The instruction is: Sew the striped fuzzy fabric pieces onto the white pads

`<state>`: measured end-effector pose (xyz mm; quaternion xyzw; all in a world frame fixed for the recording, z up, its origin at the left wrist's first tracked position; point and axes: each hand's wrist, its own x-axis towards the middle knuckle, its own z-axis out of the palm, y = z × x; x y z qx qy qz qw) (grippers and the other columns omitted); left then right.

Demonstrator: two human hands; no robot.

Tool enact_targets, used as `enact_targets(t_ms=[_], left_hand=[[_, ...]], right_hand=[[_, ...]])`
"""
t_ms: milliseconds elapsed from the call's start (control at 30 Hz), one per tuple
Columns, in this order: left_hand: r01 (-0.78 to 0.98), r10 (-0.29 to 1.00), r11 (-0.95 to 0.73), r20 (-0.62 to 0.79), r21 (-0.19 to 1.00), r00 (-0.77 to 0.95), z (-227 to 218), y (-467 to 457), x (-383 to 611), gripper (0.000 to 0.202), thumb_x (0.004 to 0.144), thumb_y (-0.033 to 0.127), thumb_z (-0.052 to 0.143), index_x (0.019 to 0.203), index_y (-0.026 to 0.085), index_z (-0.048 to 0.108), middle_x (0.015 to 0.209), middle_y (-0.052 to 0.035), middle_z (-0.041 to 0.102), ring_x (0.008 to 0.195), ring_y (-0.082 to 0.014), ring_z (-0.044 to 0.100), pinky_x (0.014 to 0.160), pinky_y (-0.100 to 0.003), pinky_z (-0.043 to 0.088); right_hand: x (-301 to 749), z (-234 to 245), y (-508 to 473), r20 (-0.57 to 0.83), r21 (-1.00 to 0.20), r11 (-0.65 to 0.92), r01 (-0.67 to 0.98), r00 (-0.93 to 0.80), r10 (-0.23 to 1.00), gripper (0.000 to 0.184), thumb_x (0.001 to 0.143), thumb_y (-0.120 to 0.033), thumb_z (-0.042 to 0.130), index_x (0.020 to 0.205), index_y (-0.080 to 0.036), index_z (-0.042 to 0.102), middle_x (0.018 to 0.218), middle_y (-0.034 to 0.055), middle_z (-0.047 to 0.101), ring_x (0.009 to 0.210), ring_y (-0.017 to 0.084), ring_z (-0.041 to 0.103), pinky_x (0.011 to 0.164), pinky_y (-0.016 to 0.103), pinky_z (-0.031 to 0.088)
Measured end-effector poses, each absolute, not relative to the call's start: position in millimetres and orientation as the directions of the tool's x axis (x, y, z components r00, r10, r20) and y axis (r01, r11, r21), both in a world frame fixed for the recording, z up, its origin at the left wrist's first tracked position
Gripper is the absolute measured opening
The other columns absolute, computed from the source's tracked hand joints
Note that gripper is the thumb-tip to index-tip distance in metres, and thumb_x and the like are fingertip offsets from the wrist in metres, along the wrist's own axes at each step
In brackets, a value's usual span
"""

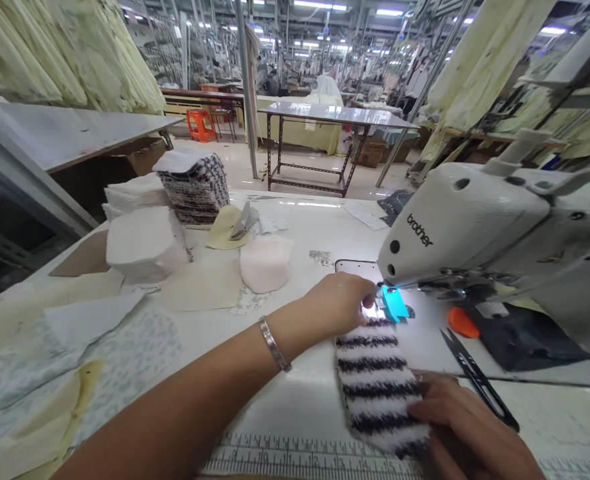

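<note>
A striped black-and-white fuzzy fabric piece (375, 380) lies on the white table under the head of a white Brother sewing machine (455, 220). My left hand (337, 303), a bracelet on its wrist, has its fingers curled and pressed on the far end of the piece, right by the lit needle area and a blue guide (393, 303). My right hand (467, 427) rests on the near right corner of the piece with fingers bent, holding it down.
Thread snips (477, 380) and an orange tool (462, 323) lie right of the fabric. Stacks of cut pieces, white (145, 243), striped (195, 187) and pink (265, 263), stand at left. A ruler strip (295, 460) runs along the near table edge. Metal tables and hanging cloth fill the background.
</note>
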<state>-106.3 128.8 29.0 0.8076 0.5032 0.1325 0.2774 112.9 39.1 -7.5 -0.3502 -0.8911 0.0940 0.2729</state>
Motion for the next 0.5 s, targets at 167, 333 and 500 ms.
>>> enact_targets(t_ms=[167, 333, 500], left_hand=[[0.739, 0.898, -0.335, -0.041, 0.585, 0.439, 27.5, 126.1, -106.2, 0.012, 0.069, 0.009, 0.062, 0.077, 0.017, 0.060, 0.074, -0.0006, 0.064, 0.068, -0.0142, 0.055, 0.058, -0.024, 0.038], [0.748, 0.901, -0.328, -0.047, 0.577, 0.431, 24.8, 125.6, -104.1, 0.012, 0.066, 0.007, 0.059, 0.071, 0.018, 0.059, 0.067, 0.0012, 0.061, 0.064, -0.0142, 0.053, 0.058, -0.025, 0.035], [0.768, 0.901, -0.321, -0.072, 0.554, 0.428, 24.1, 123.6, -101.7, 0.010, 0.067, 0.009, 0.055, 0.070, 0.019, 0.057, 0.066, 0.0022, 0.060, 0.063, -0.0141, 0.052, 0.057, -0.025, 0.033]], right_hand=[[112.2, -5.2, 35.1, 0.386, -0.354, 0.718, 0.599, -0.606, 0.695, 0.020, 0.079, -0.016, 0.050, 0.097, -0.022, 0.056, 0.088, 0.0060, 0.060, 0.086, 0.021, 0.060, 0.067, 0.029, 0.052], [112.2, -3.3, 31.0, 0.341, -0.434, 0.683, 0.587, -0.595, 0.728, 0.018, 0.082, -0.011, 0.043, 0.091, -0.019, 0.057, 0.081, 0.0060, 0.056, 0.079, 0.020, 0.056, 0.064, 0.031, 0.047], [112.7, 0.8, 29.5, 0.329, -0.479, 0.655, 0.584, -0.573, 0.751, 0.021, 0.082, -0.009, 0.042, 0.088, -0.018, 0.060, 0.076, 0.0052, 0.054, 0.072, 0.019, 0.052, 0.061, 0.031, 0.042]])
